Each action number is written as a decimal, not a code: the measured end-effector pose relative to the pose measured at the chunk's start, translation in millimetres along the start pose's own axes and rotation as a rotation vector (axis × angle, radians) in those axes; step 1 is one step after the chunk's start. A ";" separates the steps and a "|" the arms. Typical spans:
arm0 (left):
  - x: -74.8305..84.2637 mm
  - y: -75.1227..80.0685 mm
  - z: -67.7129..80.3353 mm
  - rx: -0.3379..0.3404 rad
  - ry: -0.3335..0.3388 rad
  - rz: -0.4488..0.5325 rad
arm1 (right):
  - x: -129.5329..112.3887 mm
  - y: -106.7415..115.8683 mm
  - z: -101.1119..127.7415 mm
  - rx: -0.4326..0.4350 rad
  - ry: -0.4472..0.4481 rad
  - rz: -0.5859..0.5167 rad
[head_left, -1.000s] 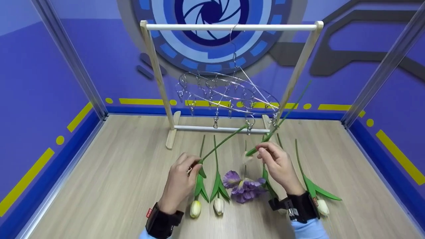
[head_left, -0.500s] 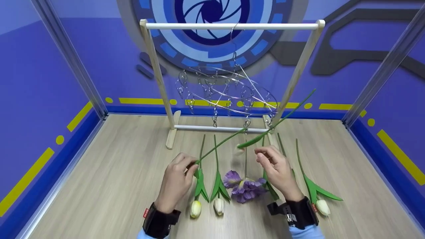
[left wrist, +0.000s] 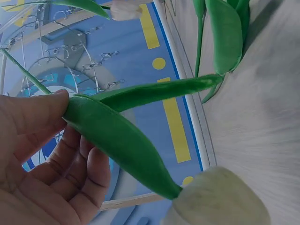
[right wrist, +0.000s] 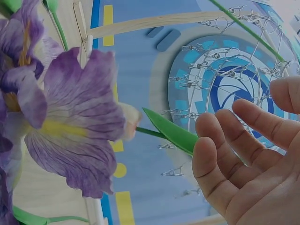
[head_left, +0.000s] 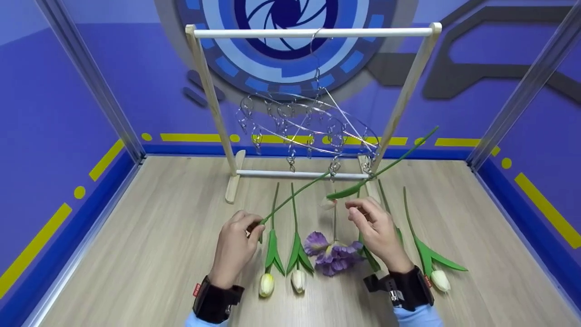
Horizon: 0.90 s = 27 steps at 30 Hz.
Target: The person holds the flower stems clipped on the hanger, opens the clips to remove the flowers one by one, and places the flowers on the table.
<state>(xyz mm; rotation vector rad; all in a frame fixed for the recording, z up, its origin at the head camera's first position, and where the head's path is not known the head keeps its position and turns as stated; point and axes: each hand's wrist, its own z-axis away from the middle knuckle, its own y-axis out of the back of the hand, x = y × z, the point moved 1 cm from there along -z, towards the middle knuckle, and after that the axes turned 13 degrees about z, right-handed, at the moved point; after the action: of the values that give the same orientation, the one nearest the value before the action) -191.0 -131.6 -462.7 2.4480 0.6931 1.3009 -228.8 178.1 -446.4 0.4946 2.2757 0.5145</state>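
My left hand [head_left: 237, 245] pinches a tulip by its stem [head_left: 295, 200] between thumb and forefinger. That stem slants up and right, its end reaching a clip [head_left: 334, 168] of the wire hanger. The left wrist view shows its green leaves [left wrist: 126, 140] and pale flower head [left wrist: 220, 201], which the hand hides in the head view. My right hand [head_left: 374, 231] has loosely bent, parted fingers and holds nothing. Just beyond its fingertips hangs another tulip [head_left: 347, 193], tilted with its pale head low and its stem rising right past the hanger's right-hand clips [head_left: 366, 167].
On the table lie a yellowish tulip [head_left: 267, 285], a white tulip [head_left: 298, 280], a purple iris [head_left: 333, 256] and another white tulip [head_left: 440, 280] at right. More stems lie partly behind my right hand. The wire hanger [head_left: 313, 122] hangs tilted from a wooden rack [head_left: 313, 33].
The right hand's fingers have come away from the hanging tulip, whose head swung left and up while its stem tip dropped. My left hand has shifted slightly left with its tulip.
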 end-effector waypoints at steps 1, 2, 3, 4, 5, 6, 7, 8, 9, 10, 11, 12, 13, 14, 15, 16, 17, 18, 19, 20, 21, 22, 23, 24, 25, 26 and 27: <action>-0.8 0.2 0.0 0.003 0.003 -0.003 | -0.1 -0.3 -0.3 0.001 0.002 -0.003; -1.5 0.5 0.1 0.005 0.007 -0.003 | -0.2 -0.7 -0.4 0.000 0.002 -0.010; -2.2 0.6 0.1 0.006 0.011 -0.001 | -0.5 -1.1 -0.5 0.000 0.001 -0.015; -2.8 0.6 0.0 0.006 0.017 0.002 | -0.8 -1.5 -0.5 -0.002 -0.001 -0.020; -3.5 0.5 -0.1 0.006 0.022 0.005 | -1.2 -2.0 -0.4 -0.004 -0.004 -0.019; -3.8 0.5 -0.2 0.008 0.029 0.008 | -1.7 -2.5 -0.3 -0.007 -0.009 -0.018; -4.0 0.4 -0.4 0.011 0.034 0.011 | -2.1 -3.1 -0.2 -0.011 -0.015 -0.015; -4.3 0.3 -0.7 0.013 0.037 0.013 | -2.5 -3.9 -0.1 -0.013 -0.015 -0.006; -4.6 0.3 -1.0 0.015 0.039 0.016 | -3.0 -4.7 0.0 -0.017 -0.015 0.008; -4.6 0.4 -1.3 0.018 0.041 0.019 | -3.2 -5.7 0.1 -0.020 -0.012 0.018; -4.6 0.5 -1.6 0.021 0.043 0.021 | -3.7 -6.9 0.3 -0.022 -0.005 0.032; -4.4 0.8 -2.1 0.023 0.045 0.024 | -4.1 -8.0 0.5 -0.029 0.001 0.038; -4.6 1.1 -2.7 0.023 0.045 0.028 | -4.2 -9.4 0.7 -0.034 0.011 0.043; -4.8 1.6 -3.3 0.022 0.048 0.033 | -4.2 -10.7 1.0 -0.038 0.022 0.046; -5.0 2.1 -3.9 0.021 0.055 0.039 | -4.2 -11.9 1.3 -0.042 0.029 0.046; -5.7 2.7 -4.1 0.021 0.065 0.047 | -4.0 -13.6 1.4 -0.045 0.037 0.046; -6.7 3.3 -4.4 0.020 0.075 0.056 | -4.3 -15.1 1.7 -0.047 0.044 0.052; -7.7 4.0 -4.7 0.019 0.084 0.066 | -4.4 -16.6 1.8 -0.048 0.048 0.056; -8.6 4.8 -4.8 0.017 0.095 0.076 | -4.7 -18.2 2.6 -0.048 0.052 0.062; -9.3 5.6 -4.8 0.013 0.108 0.088 | -5.1 -19.8 3.3 -0.051 0.050 0.068; -10.2 6.4 -4.9 0.009 0.121 0.099 | -5.6 -21.3 4.0 -0.056 0.048 0.075; -11.2 7.0 -5.1 0.006 0.133 0.109 | -6.2 -22.8 4.7 -0.066 0.044 0.079; -12.3 7.6 -5.3 0.001 0.148 0.121 | -6.7 -24.2 5.3 -0.077 0.040 0.084; -13.4 8.1 -5.4 -0.004 0.162 0.132 | -7.0 -25.6 5.9 -0.090 0.037 0.088; -14.7 8.5 -5.5 -0.008 0.178 0.142 | -7.3 -26.8 6.5 -0.101 0.034 0.093; -16.0 8.9 -5.5 -0.012 0.195 0.154 | -7.3 -27.9 6.9 -0.112 0.031 0.096; -17.5 9.0 -5.5 -0.014 0.210 0.164 | -7.5 -28.9 7.2 -0.118 0.031 0.099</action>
<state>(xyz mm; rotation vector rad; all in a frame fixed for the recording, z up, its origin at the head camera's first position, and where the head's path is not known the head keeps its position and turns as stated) -201.5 -148.4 -467.7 2.4221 0.5385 1.6375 -224.2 151.5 -461.1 0.5451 2.2435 0.7055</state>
